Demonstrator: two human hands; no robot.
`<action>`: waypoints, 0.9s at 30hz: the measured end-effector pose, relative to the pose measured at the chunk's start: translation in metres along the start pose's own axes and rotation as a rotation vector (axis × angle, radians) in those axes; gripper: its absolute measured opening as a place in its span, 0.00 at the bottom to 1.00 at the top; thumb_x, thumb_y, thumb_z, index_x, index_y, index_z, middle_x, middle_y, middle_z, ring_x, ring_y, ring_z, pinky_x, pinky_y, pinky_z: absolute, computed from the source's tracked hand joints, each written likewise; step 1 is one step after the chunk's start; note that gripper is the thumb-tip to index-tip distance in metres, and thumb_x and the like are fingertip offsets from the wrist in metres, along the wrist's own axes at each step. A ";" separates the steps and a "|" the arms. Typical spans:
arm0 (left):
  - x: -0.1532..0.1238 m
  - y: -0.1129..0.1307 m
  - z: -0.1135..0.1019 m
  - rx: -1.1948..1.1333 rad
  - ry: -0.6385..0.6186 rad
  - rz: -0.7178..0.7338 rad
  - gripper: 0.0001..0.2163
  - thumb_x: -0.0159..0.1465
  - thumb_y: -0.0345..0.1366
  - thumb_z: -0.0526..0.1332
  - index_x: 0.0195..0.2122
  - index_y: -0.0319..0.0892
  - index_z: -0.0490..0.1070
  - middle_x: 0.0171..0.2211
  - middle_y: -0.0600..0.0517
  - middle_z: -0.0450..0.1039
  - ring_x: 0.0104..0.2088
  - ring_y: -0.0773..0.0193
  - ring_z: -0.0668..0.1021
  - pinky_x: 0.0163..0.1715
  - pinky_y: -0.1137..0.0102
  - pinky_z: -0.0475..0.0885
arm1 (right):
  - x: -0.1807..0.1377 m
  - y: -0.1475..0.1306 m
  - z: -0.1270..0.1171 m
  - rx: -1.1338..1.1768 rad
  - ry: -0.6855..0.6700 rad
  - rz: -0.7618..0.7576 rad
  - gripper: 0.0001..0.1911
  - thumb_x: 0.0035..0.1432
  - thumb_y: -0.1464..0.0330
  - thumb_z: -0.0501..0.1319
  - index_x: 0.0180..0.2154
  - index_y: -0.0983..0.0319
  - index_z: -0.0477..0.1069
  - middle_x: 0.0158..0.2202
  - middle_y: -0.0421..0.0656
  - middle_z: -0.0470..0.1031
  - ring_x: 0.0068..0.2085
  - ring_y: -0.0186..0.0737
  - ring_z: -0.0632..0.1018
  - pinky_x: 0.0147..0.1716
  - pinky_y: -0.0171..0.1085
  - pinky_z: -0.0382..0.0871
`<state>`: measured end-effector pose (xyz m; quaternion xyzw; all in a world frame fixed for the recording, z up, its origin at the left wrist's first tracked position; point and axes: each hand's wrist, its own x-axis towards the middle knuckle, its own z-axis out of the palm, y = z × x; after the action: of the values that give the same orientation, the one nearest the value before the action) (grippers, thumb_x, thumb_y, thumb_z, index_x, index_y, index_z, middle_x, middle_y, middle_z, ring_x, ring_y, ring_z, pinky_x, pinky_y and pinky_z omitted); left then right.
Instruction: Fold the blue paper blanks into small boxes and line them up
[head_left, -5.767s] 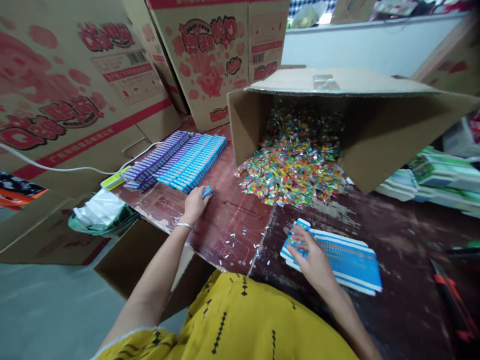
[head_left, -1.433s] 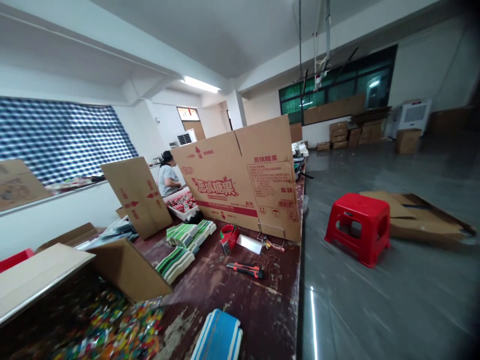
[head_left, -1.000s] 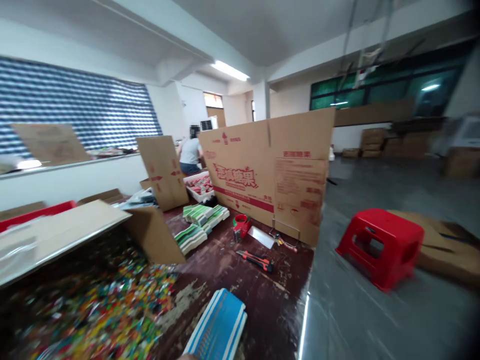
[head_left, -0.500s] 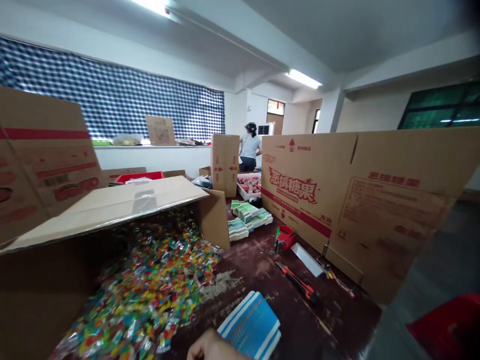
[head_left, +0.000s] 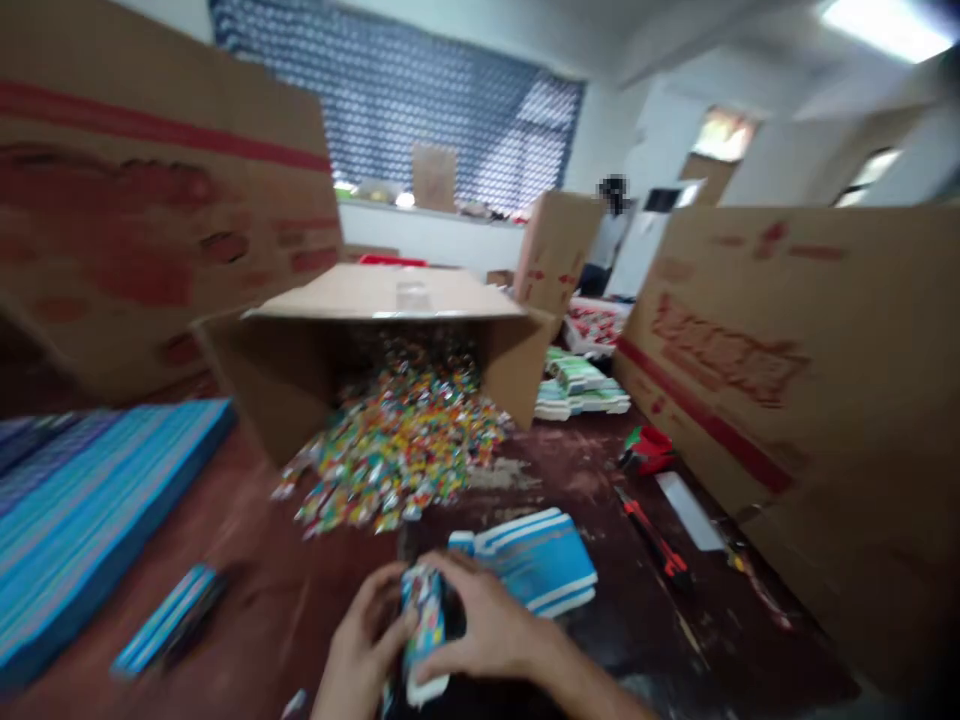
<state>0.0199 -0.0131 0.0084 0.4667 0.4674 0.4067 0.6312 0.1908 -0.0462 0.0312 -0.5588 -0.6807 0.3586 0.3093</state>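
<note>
- Worktable [head_left: 285,580], dark and scuffed, fills the lower frame. The picture is motion-blurred, so fine detail is lost.
- Left hand [head_left: 358,655] and right hand [head_left: 487,630] meet at the near edge, both curled shut around one small blue box [head_left: 424,628]. The left fingers press its left face; the right hand wraps its right side and top.
- The box's long axis runs away from the body, roughly upright in the grip. Both hands are in contact with it, neither nearer. Whether its end is open: cannot tell.
- Just beyond the right hand lies a stack of flat blue-striped blanks [head_left: 540,560], clearly closer to the right hand than to the left.
- Left of the hands, apart from them, a loose blue carton [head_left: 161,620] lies flat. Further left are packed blue rows [head_left: 82,510].
- Straight ahead, a candy pile [head_left: 397,455] spills from a tipped cardboard box [head_left: 375,330].
- To the right, well apart, lies a utility knife [head_left: 652,530].
- Far back, a person [head_left: 611,225] stands at another bench.
</note>
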 end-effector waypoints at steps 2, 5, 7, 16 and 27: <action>-0.001 -0.005 -0.002 -0.070 -0.007 -0.017 0.20 0.51 0.40 0.70 0.43 0.42 0.67 0.40 0.48 0.76 0.42 0.55 0.78 0.42 0.66 0.73 | -0.001 0.005 0.000 -0.078 -0.038 0.010 0.59 0.32 0.57 0.76 0.65 0.59 0.54 0.64 0.49 0.61 0.63 0.53 0.64 0.61 0.45 0.58; -0.005 -0.012 -0.004 -0.122 -0.003 -0.015 0.17 0.54 0.37 0.68 0.42 0.42 0.65 0.39 0.49 0.74 0.40 0.61 0.77 0.40 0.69 0.72 | 0.003 0.012 0.004 -0.128 -0.097 -0.025 0.57 0.38 0.61 0.74 0.66 0.60 0.50 0.66 0.50 0.57 0.65 0.51 0.61 0.63 0.47 0.55; -0.009 -0.013 -0.005 -0.151 0.004 -0.012 0.21 0.55 0.35 0.67 0.49 0.44 0.63 0.40 0.49 0.73 0.40 0.62 0.77 0.41 0.68 0.72 | 0.003 0.011 0.006 -0.141 -0.126 -0.056 0.55 0.41 0.62 0.73 0.66 0.59 0.49 0.66 0.51 0.58 0.64 0.50 0.62 0.62 0.47 0.57; -0.012 -0.006 -0.033 0.013 -0.123 -0.141 0.23 0.52 0.31 0.68 0.50 0.41 0.68 0.43 0.48 0.74 0.43 0.60 0.76 0.41 0.69 0.72 | 0.031 0.021 -0.009 -0.051 -0.319 -0.097 0.50 0.43 0.62 0.72 0.64 0.54 0.52 0.60 0.47 0.67 0.56 0.46 0.72 0.49 0.42 0.70; -0.019 -0.013 -0.060 -0.300 0.056 -0.221 0.12 0.54 0.33 0.67 0.39 0.40 0.70 0.36 0.51 0.73 0.36 0.65 0.76 0.37 0.70 0.73 | 0.128 0.066 0.012 -0.557 0.131 -0.192 0.06 0.60 0.70 0.60 0.39 0.59 0.74 0.43 0.50 0.77 0.51 0.49 0.74 0.49 0.45 0.68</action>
<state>-0.0420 -0.0215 -0.0078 0.3017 0.4674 0.4129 0.7211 0.1933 0.0853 -0.0273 -0.5773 -0.7812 0.0902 0.2200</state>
